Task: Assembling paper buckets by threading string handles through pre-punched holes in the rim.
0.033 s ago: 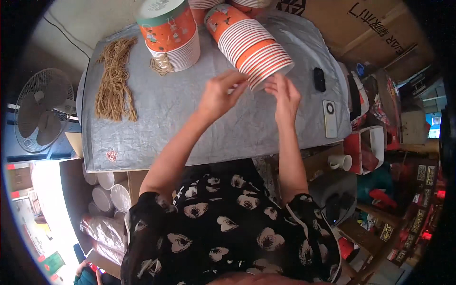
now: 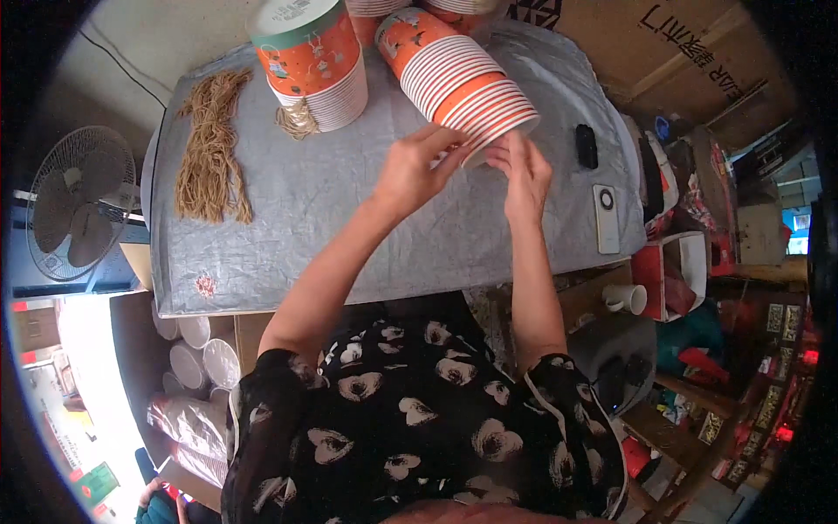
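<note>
A nested stack of orange paper buckets with white rims lies tilted on the grey-covered table, its mouth end toward me. My left hand is closed in a pinch at the near-left rim of the end bucket. Against the same rim, my right hand has its fingers curled at the bucket's mouth. Whether anything thin is between the fingertips is too small to see. To the left stands another stack of orange buckets, upside down, with a bunch of tan cord at its side.
A bundle of tan cords lies on the table's left. At the right are a black object and a phone. More bucket stacks stand behind. A fan is at far left, a white mug at lower right.
My left hand has moved slightly right, closer to the right hand at the rim. The right hand and the bucket stack have hardly moved.
</note>
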### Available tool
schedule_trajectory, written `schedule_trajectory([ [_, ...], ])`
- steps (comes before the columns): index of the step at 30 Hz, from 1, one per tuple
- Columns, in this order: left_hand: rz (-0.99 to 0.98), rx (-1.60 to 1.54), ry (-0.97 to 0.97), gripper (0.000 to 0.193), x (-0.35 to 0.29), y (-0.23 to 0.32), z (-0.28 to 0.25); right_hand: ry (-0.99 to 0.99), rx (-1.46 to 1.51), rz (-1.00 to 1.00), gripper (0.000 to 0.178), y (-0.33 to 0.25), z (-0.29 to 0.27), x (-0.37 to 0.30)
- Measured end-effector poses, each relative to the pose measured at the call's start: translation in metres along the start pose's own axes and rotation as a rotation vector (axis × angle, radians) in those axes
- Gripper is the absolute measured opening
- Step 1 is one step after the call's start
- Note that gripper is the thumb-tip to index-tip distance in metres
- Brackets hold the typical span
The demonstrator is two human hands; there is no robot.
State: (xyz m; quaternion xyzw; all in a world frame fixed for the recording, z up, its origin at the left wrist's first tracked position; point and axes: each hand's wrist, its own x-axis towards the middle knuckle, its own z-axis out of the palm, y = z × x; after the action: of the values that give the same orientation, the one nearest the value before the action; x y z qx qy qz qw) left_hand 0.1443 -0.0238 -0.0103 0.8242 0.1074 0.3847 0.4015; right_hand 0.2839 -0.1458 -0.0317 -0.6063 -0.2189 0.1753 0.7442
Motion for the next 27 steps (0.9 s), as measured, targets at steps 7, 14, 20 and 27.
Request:
schedule_trajectory([
  [7,0.053,0.136,0.028,0.014,0.031,-0.014,0.035,-0.073,0.030,-0.023,0.026,0.006,0.012,0.016],
  [14,0.014,0.306,0.013,0.016,0.025,-0.007,0.040,-0.009,-0.061,-0.090,0.024,0.017,0.008,0.012],
  [20,-0.012,0.308,0.149,0.014,0.033,-0.022,0.031,-0.043,-0.103,-0.153,0.022,-0.003,0.026,0.010],
  [27,-0.017,0.347,0.140,0.014,0.039,-0.025,0.035,-0.048,-0.209,-0.093,0.019,0.001,0.001,0.012],
])
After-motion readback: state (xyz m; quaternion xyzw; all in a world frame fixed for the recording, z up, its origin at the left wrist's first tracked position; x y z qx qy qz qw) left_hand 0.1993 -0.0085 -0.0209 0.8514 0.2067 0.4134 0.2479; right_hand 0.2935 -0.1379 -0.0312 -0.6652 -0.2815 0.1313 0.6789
